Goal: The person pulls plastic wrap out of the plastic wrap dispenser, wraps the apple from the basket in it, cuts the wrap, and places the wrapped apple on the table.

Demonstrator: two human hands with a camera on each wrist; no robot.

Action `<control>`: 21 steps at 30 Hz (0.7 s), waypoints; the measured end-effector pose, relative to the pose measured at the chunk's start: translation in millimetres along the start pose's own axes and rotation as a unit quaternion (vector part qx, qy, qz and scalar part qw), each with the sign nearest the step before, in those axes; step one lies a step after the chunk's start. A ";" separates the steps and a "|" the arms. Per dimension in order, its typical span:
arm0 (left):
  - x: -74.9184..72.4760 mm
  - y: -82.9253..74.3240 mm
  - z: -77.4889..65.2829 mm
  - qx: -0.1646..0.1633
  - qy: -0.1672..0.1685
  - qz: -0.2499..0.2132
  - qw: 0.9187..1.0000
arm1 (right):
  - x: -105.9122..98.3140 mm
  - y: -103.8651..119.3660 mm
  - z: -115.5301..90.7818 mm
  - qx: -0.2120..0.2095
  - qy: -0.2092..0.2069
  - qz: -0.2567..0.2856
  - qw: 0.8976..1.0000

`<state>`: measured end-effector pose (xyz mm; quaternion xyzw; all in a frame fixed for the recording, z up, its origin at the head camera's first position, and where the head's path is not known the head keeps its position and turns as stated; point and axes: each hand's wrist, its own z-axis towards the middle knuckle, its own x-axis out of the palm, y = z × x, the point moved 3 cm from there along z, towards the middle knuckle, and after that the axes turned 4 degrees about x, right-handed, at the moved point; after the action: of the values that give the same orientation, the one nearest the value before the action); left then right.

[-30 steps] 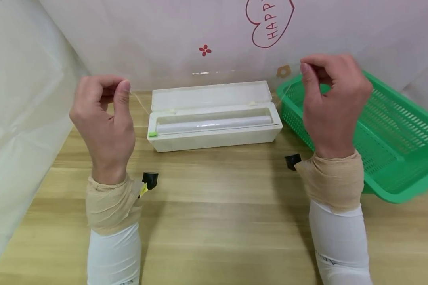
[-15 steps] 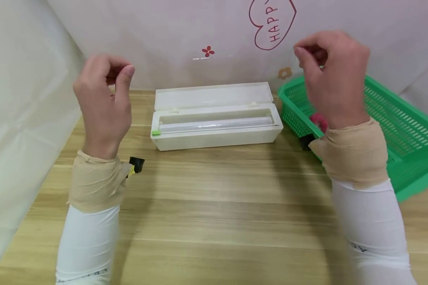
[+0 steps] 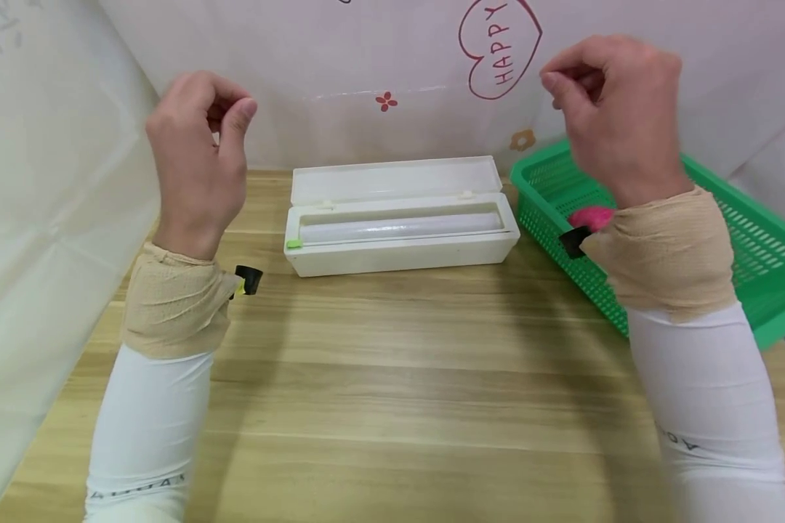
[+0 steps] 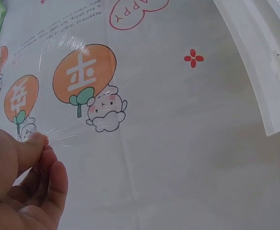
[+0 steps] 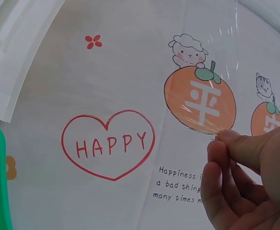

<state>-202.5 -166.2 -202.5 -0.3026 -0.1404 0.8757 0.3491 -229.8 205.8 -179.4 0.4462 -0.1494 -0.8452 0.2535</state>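
At the left, the person's left hand [image 3: 199,160] is raised, pinching clear film [image 3: 340,94] between thumb and index finger. The head view hides that contact; the left wrist view shows creases fanning out from the fingertips. A tan wrap [image 3: 176,301] circles the wrist, with a black piece [image 3: 248,280] beside it and a white sleeve [image 3: 147,428] below.

The film spans the space between the hands, showing in the head view mostly as a thin glint; where its lower end lies cannot be told. Below and behind stands a white box [image 3: 402,259] on the wooden table [image 3: 392,378], its lid [image 3: 395,180] tipped back, a roll [image 3: 399,227] inside and a green tab [image 3: 294,244] at its left end. On the printed backdrop [image 3: 379,43], a heart is cut off in the head view but whole in the right wrist view, along with orange drawings.

Farther right, a green basket [image 3: 775,236] contains a pink object [image 3: 589,216]; the right forearm blocks much of both. The right hand [image 3: 621,120] pinches the film's other side, a grip clearest in the right wrist view, where it covers some printed lettering.
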 end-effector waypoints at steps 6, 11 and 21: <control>-0.9 -2.1 4.8 -0.012 -0.010 0.006 1.000 | -0.5 3.8 3.8 -0.014 -0.003 -0.003 1.000; -0.1 -4.7 9.4 -0.003 -0.015 0.008 1.000 | -2.9 5.2 6.1 -0.009 -0.006 -0.011 1.000; -1.3 -7.0 17.9 0.019 -0.023 0.021 0.999 | -5.6 7.5 10.3 -0.016 -0.010 -0.024 1.000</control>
<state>-209.4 -162.7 -184.8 -0.2787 -0.1250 0.8922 0.3328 -233.4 203.0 -166.2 0.4375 -0.1273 -0.8576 0.2385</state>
